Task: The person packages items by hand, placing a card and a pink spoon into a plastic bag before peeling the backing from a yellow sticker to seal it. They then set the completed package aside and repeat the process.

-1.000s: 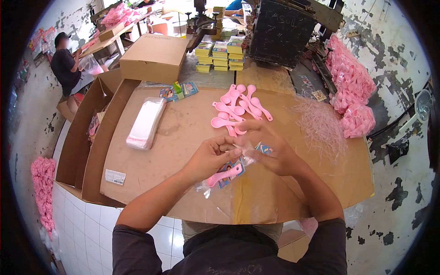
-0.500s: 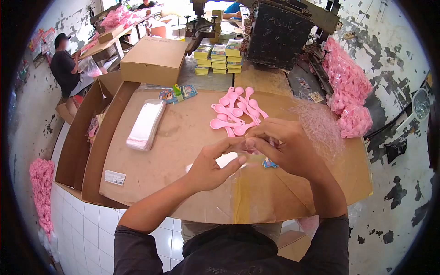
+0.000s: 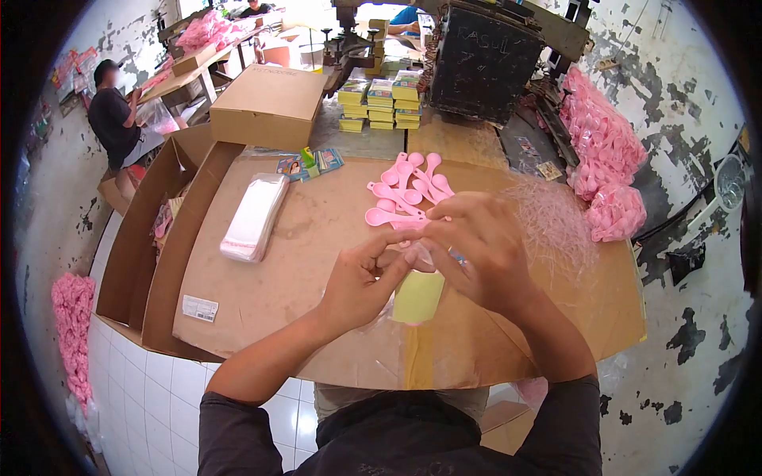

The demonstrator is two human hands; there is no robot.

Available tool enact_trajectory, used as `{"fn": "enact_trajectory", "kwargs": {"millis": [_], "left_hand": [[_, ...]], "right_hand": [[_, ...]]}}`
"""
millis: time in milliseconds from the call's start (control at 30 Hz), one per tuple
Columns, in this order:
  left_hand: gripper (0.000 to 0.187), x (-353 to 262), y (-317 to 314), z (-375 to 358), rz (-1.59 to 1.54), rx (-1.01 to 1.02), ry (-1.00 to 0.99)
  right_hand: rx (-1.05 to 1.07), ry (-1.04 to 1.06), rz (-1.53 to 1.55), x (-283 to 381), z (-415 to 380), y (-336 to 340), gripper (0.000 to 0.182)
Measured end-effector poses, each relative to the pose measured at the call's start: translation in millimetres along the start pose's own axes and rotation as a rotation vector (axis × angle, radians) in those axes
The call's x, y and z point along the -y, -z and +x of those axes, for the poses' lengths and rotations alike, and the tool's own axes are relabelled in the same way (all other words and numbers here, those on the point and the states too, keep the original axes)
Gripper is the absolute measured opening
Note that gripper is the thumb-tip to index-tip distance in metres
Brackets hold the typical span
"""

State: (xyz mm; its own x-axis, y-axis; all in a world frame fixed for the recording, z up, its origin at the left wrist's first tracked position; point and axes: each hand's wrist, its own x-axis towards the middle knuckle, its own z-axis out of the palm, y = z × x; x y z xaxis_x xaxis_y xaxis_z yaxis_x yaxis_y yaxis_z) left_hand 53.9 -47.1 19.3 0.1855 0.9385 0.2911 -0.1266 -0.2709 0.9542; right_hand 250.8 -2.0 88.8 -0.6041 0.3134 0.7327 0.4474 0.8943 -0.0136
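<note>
Each grip was narrow: left hand [image 3: 357, 282] and right hand [image 3: 486, 252] pinched a clear plastic bag [image 3: 423, 257]. Its yellow-green rectangular card [image 3: 418, 298] hung over the cardboard-covered table [image 3: 321, 208], near pink plastic spoons [image 3: 386, 193]. Light, even tension was judged best against creasing.

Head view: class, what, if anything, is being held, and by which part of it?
The left hand and right hand pinch a clear bag by its upper end, above the yellow-green card.
</note>
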Motion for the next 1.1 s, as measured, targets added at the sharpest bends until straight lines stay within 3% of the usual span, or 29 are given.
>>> {"fn": "enact_trajectory", "kwargs": {"millis": [133,233,333,433,500,567,733,933,1000,1067,1100], "left_hand": [[0.037,16,2,-5,0.384,-0.05,-0.208],[0.042,12,0,-5,0.518,-0.011,-0.213],[0.046,12,2,-6,0.611,0.084,-0.217],[0.044,-1,4,-2,0.508,0.092,-0.039],[0.041,16,9,2,0.311,0.052,-0.046],[0.038,22,12,3,0.188,0.021,-0.03],[0.031,24,13,6,0.126,-0.006,0.021],[0.035,14,9,7,0.087,-0.011,0.053],[0.034,17,9,8,0.062,-0.01,0.076],[0.034,21,8,9,0.033,-0.009,0.093],[0.033,24,8,9,0.014,-0.011,0.1]], "right_hand": [[0.084,0.097,-0.141,5,-1,-5,0.028],[0.08,0.203,-0.312,-1,-7,-19,0.026],[0.088,0.041,-0.231,-8,-3,-24,0.022],[0.03,-0.144,-0.113,-34,-8,-12,0.01],[0.161,-0.602,0.631,-58,-21,10,0.007],[0.318,-0.839,1.278,-86,-37,57,0.014],[0.05,-1.012,0.738,-182,-90,81,0.016],[0.261,-0.63,-0.76,-183,-136,82,0.046],[0.083,-0.486,-0.426,-165,-125,67,0.042],[0.262,-0.818,0.26,-113,-87,43,0.042],[0.326,-0.732,0.472,-93,-78,28,0.043]]}}
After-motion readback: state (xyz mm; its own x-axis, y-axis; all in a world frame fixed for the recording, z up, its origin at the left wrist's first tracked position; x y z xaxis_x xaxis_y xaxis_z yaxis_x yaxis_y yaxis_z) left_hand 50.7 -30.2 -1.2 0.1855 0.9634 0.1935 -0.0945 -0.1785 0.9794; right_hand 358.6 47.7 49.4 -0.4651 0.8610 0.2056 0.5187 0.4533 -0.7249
